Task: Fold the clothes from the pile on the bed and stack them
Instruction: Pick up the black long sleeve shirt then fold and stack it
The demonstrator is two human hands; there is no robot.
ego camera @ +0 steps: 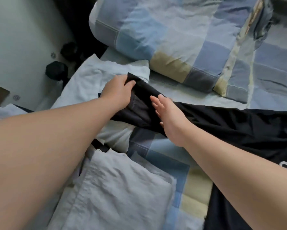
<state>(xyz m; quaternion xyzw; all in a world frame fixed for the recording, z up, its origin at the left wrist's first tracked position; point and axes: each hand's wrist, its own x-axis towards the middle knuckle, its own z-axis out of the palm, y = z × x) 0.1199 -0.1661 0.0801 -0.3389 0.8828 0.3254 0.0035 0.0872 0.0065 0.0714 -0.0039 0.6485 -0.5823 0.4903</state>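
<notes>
— Where is the black garment found?
— It is stretched across the bed, from the left hand out to the right edge of the view.
— How are the hands set?
— One end of the garment is gripped by the left hand, with the fingers curled round the fabric. The right hand is laid flat on the cloth just beside it, fingers straight.
— What else is seen?
— Pale clothes are seen under the left arm, and a patchwork pillow beyond.

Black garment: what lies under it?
The black garment's end gripped by the left hand is over a white garment; the middle over the patchwork quilt. Beneath the wide part, nothing shows.
</notes>
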